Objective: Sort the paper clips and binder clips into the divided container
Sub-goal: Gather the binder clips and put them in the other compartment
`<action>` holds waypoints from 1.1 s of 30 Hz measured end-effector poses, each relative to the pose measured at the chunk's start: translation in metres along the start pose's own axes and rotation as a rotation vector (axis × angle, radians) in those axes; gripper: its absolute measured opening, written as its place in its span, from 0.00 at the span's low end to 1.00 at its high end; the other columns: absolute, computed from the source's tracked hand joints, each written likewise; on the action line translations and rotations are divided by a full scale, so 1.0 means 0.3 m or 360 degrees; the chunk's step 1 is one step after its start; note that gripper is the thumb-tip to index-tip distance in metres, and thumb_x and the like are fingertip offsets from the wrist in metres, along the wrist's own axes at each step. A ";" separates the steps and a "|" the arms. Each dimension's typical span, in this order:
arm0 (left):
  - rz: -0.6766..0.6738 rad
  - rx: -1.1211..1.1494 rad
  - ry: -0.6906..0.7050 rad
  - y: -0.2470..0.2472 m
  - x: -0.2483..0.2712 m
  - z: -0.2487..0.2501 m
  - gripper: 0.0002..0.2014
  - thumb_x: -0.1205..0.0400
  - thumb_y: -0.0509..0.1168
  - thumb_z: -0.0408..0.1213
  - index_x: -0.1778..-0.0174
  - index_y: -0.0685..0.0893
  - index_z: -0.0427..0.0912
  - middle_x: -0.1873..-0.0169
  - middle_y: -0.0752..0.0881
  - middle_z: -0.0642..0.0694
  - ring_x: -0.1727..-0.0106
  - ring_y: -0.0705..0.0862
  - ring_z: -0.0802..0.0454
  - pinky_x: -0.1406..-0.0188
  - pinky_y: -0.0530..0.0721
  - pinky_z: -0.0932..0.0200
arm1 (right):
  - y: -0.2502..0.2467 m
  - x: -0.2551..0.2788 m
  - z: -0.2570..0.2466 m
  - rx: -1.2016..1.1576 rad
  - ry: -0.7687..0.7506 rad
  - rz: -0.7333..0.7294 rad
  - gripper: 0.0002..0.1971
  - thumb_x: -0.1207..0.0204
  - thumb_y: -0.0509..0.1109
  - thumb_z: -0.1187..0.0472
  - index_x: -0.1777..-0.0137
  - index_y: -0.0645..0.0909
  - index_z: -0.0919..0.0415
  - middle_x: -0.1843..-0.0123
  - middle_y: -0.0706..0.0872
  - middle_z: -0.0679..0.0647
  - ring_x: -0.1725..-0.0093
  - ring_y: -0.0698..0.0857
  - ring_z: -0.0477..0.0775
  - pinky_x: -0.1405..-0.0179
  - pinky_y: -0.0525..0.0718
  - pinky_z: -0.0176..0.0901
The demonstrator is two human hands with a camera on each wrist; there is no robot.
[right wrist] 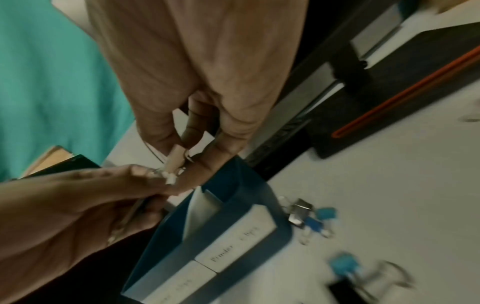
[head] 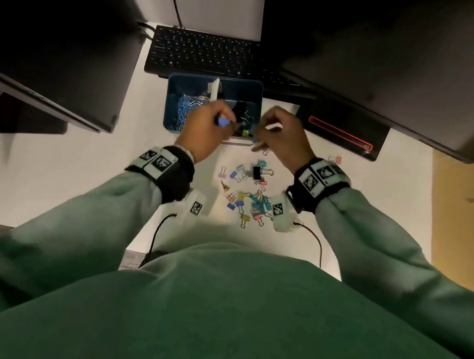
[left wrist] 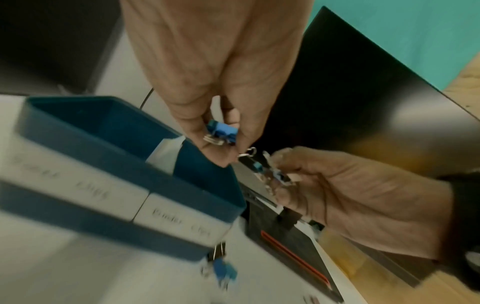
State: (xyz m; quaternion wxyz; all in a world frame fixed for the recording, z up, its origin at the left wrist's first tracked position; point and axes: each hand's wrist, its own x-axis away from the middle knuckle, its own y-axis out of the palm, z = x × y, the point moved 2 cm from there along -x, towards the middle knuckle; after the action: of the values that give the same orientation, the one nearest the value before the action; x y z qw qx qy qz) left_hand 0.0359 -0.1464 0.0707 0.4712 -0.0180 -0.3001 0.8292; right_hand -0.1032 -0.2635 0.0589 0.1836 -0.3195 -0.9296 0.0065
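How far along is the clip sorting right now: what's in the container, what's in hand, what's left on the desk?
Done: the blue container's left compartment holds a heap of paper clips, and its right compartment holds some binder clips. In hand: the left hand pinches a blue binder clip above the container; the right hand grips clips too, blurred. Left: a scatter of coloured binder clips on the desk.

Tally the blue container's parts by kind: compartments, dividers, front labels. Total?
Compartments: 2, left compartment and right compartment
Dividers: 1, white divider
Front labels: 2, left label and right label
Total: 5
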 end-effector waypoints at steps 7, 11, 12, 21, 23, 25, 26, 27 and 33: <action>0.0034 -0.0352 -0.0179 0.044 -0.102 0.032 0.15 0.25 0.70 0.32 0.42 0.80 0.41 0.44 0.80 0.43 0.49 0.81 0.49 0.41 0.79 0.60 | 0.089 -0.115 -0.024 0.0582 -0.0115 0.0043 0.04 0.26 0.70 0.66 0.54 0.79 0.57 0.52 0.82 0.55 0.58 0.86 0.55 0.60 0.89 0.52; 0.0236 -0.0417 0.0228 0.129 0.020 0.072 0.17 0.22 0.64 0.25 0.38 0.79 0.41 0.38 0.75 0.41 0.43 0.78 0.52 0.36 0.73 0.67 | -0.117 -0.001 0.101 0.0830 -0.0268 0.0314 0.09 0.22 0.65 0.66 0.45 0.81 0.56 0.41 0.81 0.53 0.50 0.84 0.50 0.50 0.84 0.42; 0.0109 -0.0429 0.0325 0.175 0.048 0.081 0.16 0.21 0.64 0.25 0.38 0.79 0.42 0.38 0.76 0.42 0.42 0.80 0.52 0.35 0.77 0.62 | -0.191 0.033 0.161 0.0982 -0.0201 0.0364 0.11 0.22 0.65 0.65 0.41 0.81 0.55 0.37 0.79 0.54 0.44 0.83 0.52 0.45 0.83 0.46; -0.0790 -0.1732 0.0254 0.513 -0.013 -0.030 0.55 0.28 0.70 0.63 0.17 0.47 0.38 0.19 0.42 0.27 0.18 0.44 0.28 0.19 0.47 0.36 | -0.348 0.191 0.412 0.1880 0.0191 -0.0259 0.31 0.20 0.65 0.52 0.21 0.64 0.64 0.21 0.61 0.66 0.26 0.63 0.70 0.26 0.69 0.59; -0.0821 -0.1694 0.0194 0.526 0.031 -0.060 0.56 0.30 0.70 0.65 0.17 0.48 0.38 0.19 0.47 0.28 0.19 0.49 0.28 0.20 0.55 0.34 | -0.309 0.231 0.419 0.1844 0.0071 -0.0367 0.30 0.20 0.65 0.53 0.22 0.65 0.65 0.21 0.63 0.66 0.26 0.65 0.68 0.25 0.69 0.58; -0.0818 -0.1639 0.0249 0.532 0.096 -0.092 0.55 0.31 0.71 0.64 0.18 0.51 0.39 0.20 0.52 0.30 0.20 0.54 0.30 0.24 0.63 0.34 | -0.282 0.278 0.428 0.1759 0.0010 -0.0507 0.32 0.20 0.66 0.48 0.21 0.64 0.63 0.20 0.62 0.64 0.24 0.65 0.65 0.26 0.71 0.57; -0.0823 -0.1609 0.0293 0.529 0.128 -0.106 0.54 0.31 0.71 0.64 0.19 0.53 0.39 0.21 0.54 0.32 0.21 0.56 0.32 0.25 0.66 0.35 | -0.276 0.301 0.430 0.1743 -0.0012 -0.0555 0.35 0.22 0.67 0.44 0.20 0.62 0.61 0.20 0.60 0.63 0.24 0.64 0.64 0.28 0.74 0.58; -0.0834 -0.1575 0.0324 0.525 0.158 -0.124 0.53 0.32 0.71 0.65 0.19 0.54 0.40 0.21 0.55 0.33 0.21 0.57 0.33 0.26 0.67 0.35 | -0.275 0.323 0.433 0.1745 -0.0024 -0.0564 0.39 0.24 0.67 0.40 0.19 0.61 0.58 0.19 0.59 0.62 0.23 0.64 0.63 0.30 0.77 0.58; -0.0813 -0.1564 0.0262 0.489 0.241 -0.184 0.54 0.36 0.77 0.59 0.20 0.55 0.49 0.22 0.56 0.37 0.25 0.62 0.35 0.33 0.74 0.33 | -0.291 0.417 0.451 0.1782 0.0198 -0.0513 0.53 0.36 0.70 0.28 0.17 0.47 0.48 0.23 0.57 0.61 0.31 0.67 0.65 0.41 0.82 0.62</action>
State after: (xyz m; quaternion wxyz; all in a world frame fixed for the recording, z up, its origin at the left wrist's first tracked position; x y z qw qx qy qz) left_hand -0.1000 -0.1178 -0.0318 0.6151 -0.2268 -0.6085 0.4471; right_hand -0.2926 -0.2441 -0.0138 0.3774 -0.0283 -0.8089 0.4500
